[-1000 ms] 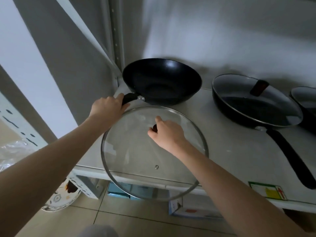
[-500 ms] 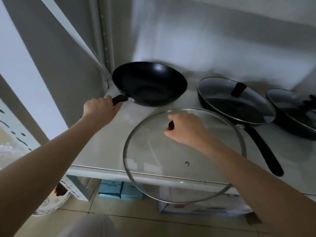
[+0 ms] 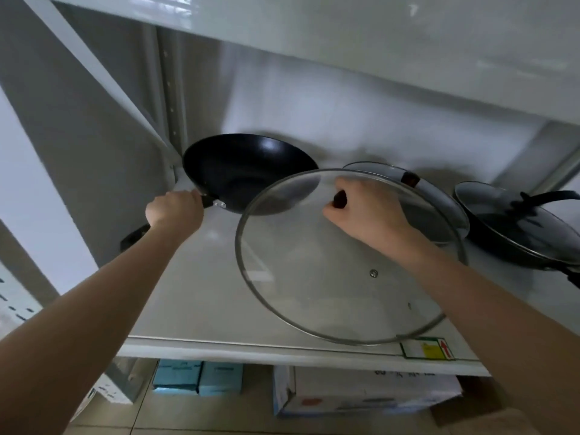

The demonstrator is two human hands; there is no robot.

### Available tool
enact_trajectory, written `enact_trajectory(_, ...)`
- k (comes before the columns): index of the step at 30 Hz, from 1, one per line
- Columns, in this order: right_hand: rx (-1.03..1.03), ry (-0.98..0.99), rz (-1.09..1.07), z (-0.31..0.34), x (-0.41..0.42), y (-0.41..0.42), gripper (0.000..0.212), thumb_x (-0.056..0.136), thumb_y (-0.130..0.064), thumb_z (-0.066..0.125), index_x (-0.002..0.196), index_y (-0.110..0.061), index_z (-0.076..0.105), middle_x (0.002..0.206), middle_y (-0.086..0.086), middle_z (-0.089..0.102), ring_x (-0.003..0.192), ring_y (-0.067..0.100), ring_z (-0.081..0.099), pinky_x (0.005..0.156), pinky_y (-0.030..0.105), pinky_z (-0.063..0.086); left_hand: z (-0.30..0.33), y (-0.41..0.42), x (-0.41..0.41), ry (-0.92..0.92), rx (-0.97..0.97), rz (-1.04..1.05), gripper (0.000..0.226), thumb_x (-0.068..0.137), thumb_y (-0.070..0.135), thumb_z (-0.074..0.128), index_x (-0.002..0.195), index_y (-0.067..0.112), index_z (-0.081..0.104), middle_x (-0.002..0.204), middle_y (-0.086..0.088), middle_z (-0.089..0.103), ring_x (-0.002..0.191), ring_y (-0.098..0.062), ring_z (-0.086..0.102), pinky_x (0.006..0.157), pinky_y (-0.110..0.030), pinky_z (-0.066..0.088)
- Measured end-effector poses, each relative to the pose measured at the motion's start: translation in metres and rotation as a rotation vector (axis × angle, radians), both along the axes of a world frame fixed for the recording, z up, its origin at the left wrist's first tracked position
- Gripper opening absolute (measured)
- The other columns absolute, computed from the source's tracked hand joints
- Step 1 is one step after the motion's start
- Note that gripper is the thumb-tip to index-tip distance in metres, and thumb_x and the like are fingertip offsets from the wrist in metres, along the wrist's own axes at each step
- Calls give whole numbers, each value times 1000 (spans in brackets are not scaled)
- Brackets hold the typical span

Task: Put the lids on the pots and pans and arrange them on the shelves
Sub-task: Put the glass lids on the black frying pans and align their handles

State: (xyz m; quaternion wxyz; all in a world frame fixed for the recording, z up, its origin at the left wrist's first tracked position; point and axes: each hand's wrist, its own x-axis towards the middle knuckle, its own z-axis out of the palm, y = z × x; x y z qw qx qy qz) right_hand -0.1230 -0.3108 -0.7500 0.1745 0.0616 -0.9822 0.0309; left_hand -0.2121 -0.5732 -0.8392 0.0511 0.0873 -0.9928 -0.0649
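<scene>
A black wok [image 3: 241, 171] sits uncovered at the back left of the white shelf [image 3: 201, 296]. My left hand [image 3: 175, 211] grips its black handle. My right hand [image 3: 367, 211] holds a large glass lid [image 3: 314, 277] by its dark knob, tilted in the air over the shelf. The lid's far left rim overlaps the wok's right edge in the view. To the right stand two black pans with glass lids on them, one [image 3: 439, 208] partly behind my right hand, the other [image 3: 527, 230] at the far right.
Another shelf board [image 3: 345, 42] hangs close overhead. A metal upright [image 3: 171, 98] stands behind the wok at the left. A yellow sticker [image 3: 430, 348] marks the shelf's front edge. Blue boxes [image 3: 197, 376] and a white box [image 3: 370, 392] lie on the floor below.
My right hand has carried the glass lid up and to the right, toward the wok. My left hand has stayed on the wok's handle. The view has tilted upward.
</scene>
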Motion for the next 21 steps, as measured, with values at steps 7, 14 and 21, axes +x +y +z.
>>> enact_trajectory(7, -106, 64, -51, -2, -16, -8, 18, 83, -30, 53, 77, -16, 44, 69, 4, 53, 67, 25, 49, 48, 27, 26, -3, -3, 3, -21, -160, -83, 35, 100, 14, 27, 121, 4, 54, 114, -18, 62, 100, -36, 62, 67, -34, 43)
enact_trajectory(14, -168, 19, -49, -2, -25, -27, 19, 82, -28, 53, 75, -11, 48, 64, 2, 48, 69, 28, 49, 54, 31, 29, -3, -6, 22, -54, -235, -93, 26, 96, 9, 37, 115, 6, 56, 107, -13, 64, 93, -31, 64, 62, -31, 43)
enact_trajectory(21, -148, -1, -49, -4, -42, -47, 19, 82, -28, 52, 79, -10, 51, 74, 7, 52, 74, 30, 48, 62, 30, 33, -7, -14, 43, -35, -217, -117, 25, 96, 8, 37, 114, 6, 55, 105, -13, 64, 91, -32, 64, 61, -31, 41)
